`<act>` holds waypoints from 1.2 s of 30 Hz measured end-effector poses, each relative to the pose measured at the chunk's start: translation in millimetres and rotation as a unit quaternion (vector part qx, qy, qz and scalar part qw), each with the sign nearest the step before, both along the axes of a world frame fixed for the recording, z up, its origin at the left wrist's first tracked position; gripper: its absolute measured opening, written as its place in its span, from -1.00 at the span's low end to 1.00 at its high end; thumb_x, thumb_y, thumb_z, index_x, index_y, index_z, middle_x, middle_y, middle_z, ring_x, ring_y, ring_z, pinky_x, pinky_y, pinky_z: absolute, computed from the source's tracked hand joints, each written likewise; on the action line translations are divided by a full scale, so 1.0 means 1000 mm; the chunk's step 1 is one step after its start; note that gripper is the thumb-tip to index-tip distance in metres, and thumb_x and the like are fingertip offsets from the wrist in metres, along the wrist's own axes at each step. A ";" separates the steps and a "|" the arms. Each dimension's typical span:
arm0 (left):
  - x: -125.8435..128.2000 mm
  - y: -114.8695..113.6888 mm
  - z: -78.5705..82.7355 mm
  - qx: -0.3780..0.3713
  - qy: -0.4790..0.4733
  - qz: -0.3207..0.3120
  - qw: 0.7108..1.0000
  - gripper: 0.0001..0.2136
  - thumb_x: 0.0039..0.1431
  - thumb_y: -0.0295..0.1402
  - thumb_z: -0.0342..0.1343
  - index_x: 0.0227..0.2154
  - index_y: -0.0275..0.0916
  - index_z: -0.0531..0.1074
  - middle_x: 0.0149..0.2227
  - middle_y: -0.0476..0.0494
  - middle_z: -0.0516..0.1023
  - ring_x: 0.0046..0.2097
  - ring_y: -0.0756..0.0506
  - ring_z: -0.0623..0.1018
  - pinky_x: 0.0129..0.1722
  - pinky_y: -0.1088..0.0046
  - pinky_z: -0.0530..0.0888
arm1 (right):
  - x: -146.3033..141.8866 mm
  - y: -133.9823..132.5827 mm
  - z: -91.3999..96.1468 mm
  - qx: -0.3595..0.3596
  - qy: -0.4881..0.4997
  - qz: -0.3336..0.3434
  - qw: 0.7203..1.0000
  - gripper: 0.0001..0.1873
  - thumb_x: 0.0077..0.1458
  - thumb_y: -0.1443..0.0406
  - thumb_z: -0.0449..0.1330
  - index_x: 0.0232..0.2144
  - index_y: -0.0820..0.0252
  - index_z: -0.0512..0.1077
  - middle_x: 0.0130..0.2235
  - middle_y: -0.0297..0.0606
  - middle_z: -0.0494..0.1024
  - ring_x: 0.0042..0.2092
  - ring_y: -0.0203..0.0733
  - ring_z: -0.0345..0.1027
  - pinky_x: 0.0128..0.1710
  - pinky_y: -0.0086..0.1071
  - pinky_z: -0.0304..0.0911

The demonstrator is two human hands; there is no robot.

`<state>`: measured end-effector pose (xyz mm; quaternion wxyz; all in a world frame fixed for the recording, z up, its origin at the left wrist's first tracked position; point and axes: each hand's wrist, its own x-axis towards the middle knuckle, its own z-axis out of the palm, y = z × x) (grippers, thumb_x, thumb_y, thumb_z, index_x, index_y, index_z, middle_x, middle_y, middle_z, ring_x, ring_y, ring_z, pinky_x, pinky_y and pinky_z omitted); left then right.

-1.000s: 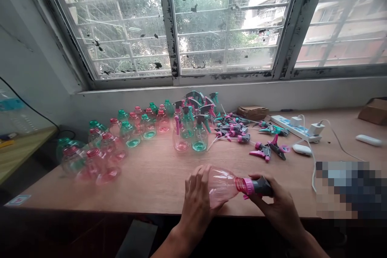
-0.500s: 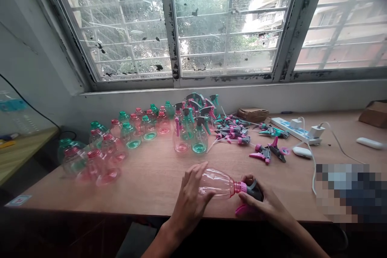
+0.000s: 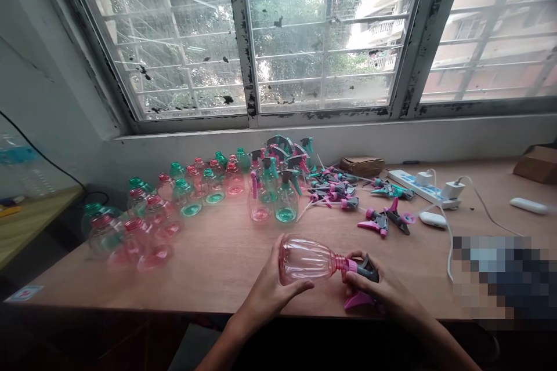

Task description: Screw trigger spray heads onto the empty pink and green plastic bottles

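A clear pink spray bottle [image 3: 308,259] lies sideways in the air above the table's front edge, its neck toward the right. My left hand [image 3: 272,284] cups its base end, thumb along the near side. My right hand [image 3: 376,287] is closed around the pink and grey trigger spray head [image 3: 360,268] at the neck, with the pink trigger pointing down. The head's collar meets the neck; whether it is fully screwed on I cannot tell. Beyond the hands stand several pink and green bottles fitted with spray heads [image 3: 286,200].
Open-necked bottles [image 3: 183,197] stand at the left. Loose spray heads [image 3: 335,191] lie piled at the back middle, others [image 3: 387,219] nearer. A power strip [image 3: 424,188] with cables, cardboard box [image 3: 537,162] and blurred-out patch [image 3: 500,281] are at the right.
My left hand has shifted its hold from over the bottle's side to around its base, and its fingers now sit behind the bottle. My right hand stays on the spray head, whose trigger has turned slightly.
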<state>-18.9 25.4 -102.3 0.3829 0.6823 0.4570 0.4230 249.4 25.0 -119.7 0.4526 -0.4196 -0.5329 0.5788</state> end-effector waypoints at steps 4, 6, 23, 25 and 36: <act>0.000 0.001 0.001 0.004 0.023 -0.007 1.000 0.09 0.02 -0.25 0.46 0.47 -0.12 -0.14 0.49 -0.35 0.06 0.49 -0.37 0.08 0.46 -0.01 0.03 | 0.001 0.003 -0.001 0.008 0.004 -0.006 1.000 -0.33 0.05 0.01 0.43 0.09 0.15 0.33 -0.49 -0.38 0.65 -0.44 -0.10 0.50 -0.38 -0.23 0.36; 0.000 0.000 0.001 0.022 0.050 -0.010 0.998 0.06 0.05 -0.26 0.44 0.47 -0.10 -0.14 0.49 -0.33 0.05 0.49 -0.36 0.06 0.46 0.00 0.01 | 0.002 0.003 -0.002 0.002 0.004 -0.020 1.000 -0.46 0.03 0.02 0.45 -0.06 0.16 0.42 -0.47 -0.37 0.64 -0.43 -0.14 0.49 -0.38 -0.26 0.35; -0.003 -0.004 0.000 0.022 0.061 -0.050 0.997 -0.26 0.34 -0.23 0.16 0.47 -0.04 -0.07 0.41 -0.26 0.28 0.42 -0.28 0.27 0.43 0.03 0.13 | 0.004 0.004 0.000 -0.002 0.014 -0.034 0.999 -0.54 0.00 0.02 0.49 -0.22 0.19 0.47 -0.47 -0.31 0.66 -0.42 -0.12 0.52 -0.38 -0.33 0.36; -0.004 -0.004 -0.004 0.038 0.072 -0.046 0.996 -0.26 0.36 -0.26 0.14 0.48 0.00 -0.12 0.45 -0.23 0.20 0.43 -0.25 0.26 0.43 0.06 0.14 | 0.004 0.004 0.000 -0.005 0.030 -0.033 0.999 -0.53 -0.01 0.02 0.49 -0.22 0.19 0.46 -0.46 -0.32 0.65 -0.42 -0.14 0.51 -0.38 -0.34 0.36; -0.003 -0.002 -0.005 0.039 -0.020 -0.052 0.998 -0.16 0.19 -0.23 0.34 0.44 0.08 0.02 0.49 -0.18 0.11 0.44 -0.31 0.22 0.43 0.04 0.15 | 0.003 0.004 0.001 0.004 -0.002 -0.006 1.000 -0.53 0.00 0.00 0.48 -0.22 0.19 0.47 -0.51 -0.32 0.65 -0.47 -0.15 0.49 -0.43 -0.34 0.33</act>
